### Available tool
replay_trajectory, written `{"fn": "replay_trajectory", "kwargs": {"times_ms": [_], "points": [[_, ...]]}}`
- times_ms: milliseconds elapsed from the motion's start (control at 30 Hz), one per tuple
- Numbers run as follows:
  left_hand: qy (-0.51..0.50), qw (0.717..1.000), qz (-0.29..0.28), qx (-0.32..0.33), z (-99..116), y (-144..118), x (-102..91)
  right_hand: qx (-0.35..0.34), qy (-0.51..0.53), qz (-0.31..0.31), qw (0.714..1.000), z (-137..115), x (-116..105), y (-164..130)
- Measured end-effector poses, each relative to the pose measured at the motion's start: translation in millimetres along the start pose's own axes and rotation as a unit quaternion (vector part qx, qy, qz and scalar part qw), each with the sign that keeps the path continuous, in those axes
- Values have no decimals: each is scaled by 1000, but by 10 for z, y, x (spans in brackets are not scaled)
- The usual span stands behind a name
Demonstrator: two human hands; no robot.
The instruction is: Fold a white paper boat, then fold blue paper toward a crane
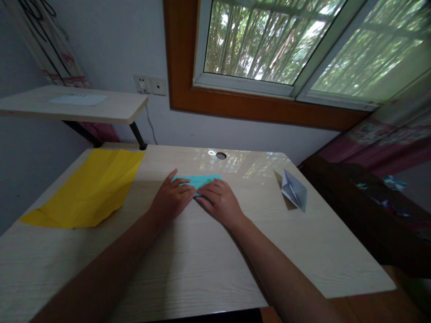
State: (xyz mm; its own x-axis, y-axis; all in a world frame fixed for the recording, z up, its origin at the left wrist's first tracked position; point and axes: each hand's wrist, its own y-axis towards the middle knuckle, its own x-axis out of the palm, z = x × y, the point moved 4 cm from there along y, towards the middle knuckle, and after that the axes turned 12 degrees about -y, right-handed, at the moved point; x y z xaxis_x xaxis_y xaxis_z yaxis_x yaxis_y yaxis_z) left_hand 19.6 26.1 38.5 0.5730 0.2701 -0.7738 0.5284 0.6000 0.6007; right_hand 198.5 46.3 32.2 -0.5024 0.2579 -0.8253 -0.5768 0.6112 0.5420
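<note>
A small sheet of turquoise paper (pixel 198 180), apparently folded into a narrow strip, lies on the desk in front of me. My left hand (pixel 173 196) holds its left part at the near edge, fingers pointing inward and one finger raised beyond the rest. From the other side my right hand (pixel 220 202) grips the right part, with its fingers bent together over the paper. The fingertips of both hands nearly meet at the middle of the near edge. Most of the paper's near side is hidden under the fingers.
On the desk (pixel 208 269), yellow paper (pixel 90 188) lies at the left and a folded grey-white paper shape (pixel 294 190) stands at the right. A raised shelf (pixel 111 106) bears a white sheet (pixel 78 99). A round cable hole (pixel 221 155) sits near the back edge, below the window.
</note>
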Motion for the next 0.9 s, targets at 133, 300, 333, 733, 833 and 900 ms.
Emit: {"fn": "replay_trajectory", "kwargs": {"times_ms": [133,300,333,733,833,900], "points": [[-14,1000,2,9,2,-9,19,7,-17,2,1000,10,-32,-15],[-14,1000,7,-1,-27,-12,-29,17,-8,9,1000,57,-101,2],[-12,1000,10,-8,-36,-9,-46,22,-9,12,1000,81,-116,7],[10,993,54,-107,-338,-100,-178,115,-84,71,987,651,-337,-89],[16,991,64,-118,-387,-115,-201,145,-86,107,980,751,-375,-121],[14,991,63,-116,-385,-112,-195,151,-65,119,979,748,-364,-124]]}}
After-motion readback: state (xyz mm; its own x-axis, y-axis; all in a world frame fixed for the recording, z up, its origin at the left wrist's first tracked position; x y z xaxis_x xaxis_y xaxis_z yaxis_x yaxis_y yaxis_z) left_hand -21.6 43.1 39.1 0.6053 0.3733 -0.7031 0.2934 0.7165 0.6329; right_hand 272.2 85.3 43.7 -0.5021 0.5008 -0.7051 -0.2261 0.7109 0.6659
